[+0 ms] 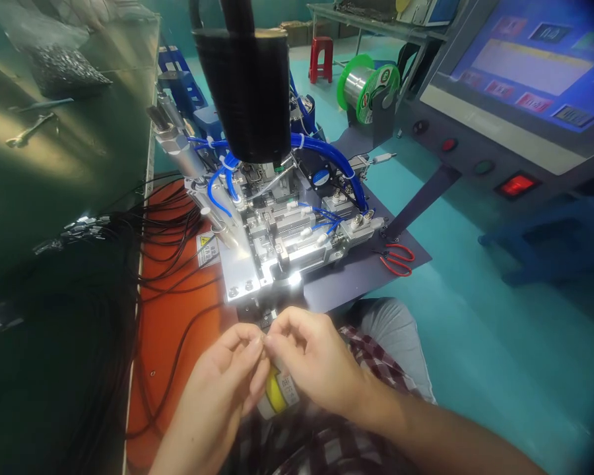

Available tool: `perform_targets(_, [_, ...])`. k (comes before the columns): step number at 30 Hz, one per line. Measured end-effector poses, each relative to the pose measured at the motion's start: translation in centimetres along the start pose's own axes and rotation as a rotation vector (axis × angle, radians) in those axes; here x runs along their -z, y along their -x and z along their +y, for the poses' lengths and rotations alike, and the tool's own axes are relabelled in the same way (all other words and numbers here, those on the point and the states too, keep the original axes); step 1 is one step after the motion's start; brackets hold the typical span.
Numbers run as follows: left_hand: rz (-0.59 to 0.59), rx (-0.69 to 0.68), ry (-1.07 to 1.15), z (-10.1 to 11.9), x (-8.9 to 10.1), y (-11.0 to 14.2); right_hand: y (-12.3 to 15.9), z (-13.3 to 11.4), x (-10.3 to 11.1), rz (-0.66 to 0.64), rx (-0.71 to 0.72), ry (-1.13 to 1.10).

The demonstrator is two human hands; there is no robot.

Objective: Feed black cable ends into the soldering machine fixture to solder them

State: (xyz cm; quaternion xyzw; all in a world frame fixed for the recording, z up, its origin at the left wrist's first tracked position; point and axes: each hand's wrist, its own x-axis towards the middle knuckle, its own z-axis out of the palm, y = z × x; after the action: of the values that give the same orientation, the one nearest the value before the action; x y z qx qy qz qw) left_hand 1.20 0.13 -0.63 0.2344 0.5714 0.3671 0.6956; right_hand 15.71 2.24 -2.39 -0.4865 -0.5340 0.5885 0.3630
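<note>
My left hand (230, 373) and my right hand (317, 359) meet at the fingertips just in front of a metal bench machine (297, 231) with blue air tubes. Both are closed in a pinch, thumb against forefinger. Whatever lies between the fingertips is too small or too hidden to make out. A white label with a yellow mark (277, 394) shows below and between the hands. Above the machine hangs a black cylinder (247, 99) that hides part of it. Black cables (173, 231) run beside the machine on an orange surface (183, 356).
Red-handled pliers (396, 260) lie on the machine's dark base plate at right. A lit touch screen panel (529, 72) stands at upper right. Behind sits a green solder wire spool (369, 89). On the dark table at left are a bag of small metal parts (66, 69) and bundled cable ends (86, 227).
</note>
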Motion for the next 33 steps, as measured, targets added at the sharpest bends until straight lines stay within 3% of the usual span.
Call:
perform_targets(3, [-0.024, 0.019, 0.009, 0.0, 0.1, -0.2, -0.6, 0.3, -0.1, -0.104, -0.156, -0.272])
perform_targets(6, [-0.005, 0.026, -0.035, 0.3, 0.1, -0.3, -0.6, 0.2, -0.1, -0.117, -0.187, -0.318])
perform_targets(8, [0.046, 0.025, -0.086, 0.3, 0.1, -0.3, -0.3, 0.0, -0.1, -0.058, -0.109, -0.176])
perform_targets(12, [0.109, -0.03, -0.144, 0.2, 0.2, 0.2, 0.6, -0.4, -0.1, 0.071, 0.187, 0.217])
perform_targets(14, [0.165, -0.086, -0.168, -0.1, 0.4, 0.4, 0.6, -0.4, -0.2, 0.082, 0.245, 0.266])
perform_targets(17, [0.22, -0.161, -0.257, -0.4, 0.8, 0.1, 0.1, 0.1, -0.3, 0.012, 0.101, 0.081])
perform_targets(21, [0.159, -0.189, -0.299, -0.4, 1.1, -0.8, -0.9, 1.0, -0.1, -0.031, -0.08, -0.165])
perform_targets(23, [0.186, -0.339, -0.43, -0.2, 1.0, -1.0, -1.1, 1.1, 0.1, -0.033, -0.094, -0.191])
perform_targets(26, [0.234, -0.669, -0.692, 0.0, 0.9, -1.1, -1.2, 1.0, 0.2, -0.035, -0.096, -0.195])
perform_targets(28, [0.228, -0.789, -0.769, -0.1, 1.0, -1.3, -1.4, 1.0, 0.3, -0.023, -0.095, -0.181])
perform_targets(30, [0.222, -0.799, -0.791, -0.3, 1.2, -1.7, -1.7, 1.2, 0.4, -0.022, -0.1, -0.165])
perform_targets(33, [0.231, -0.686, -0.789, -0.6, 1.8, -2.6, -2.2, 1.9, 1.0, -0.023, -0.116, -0.136])
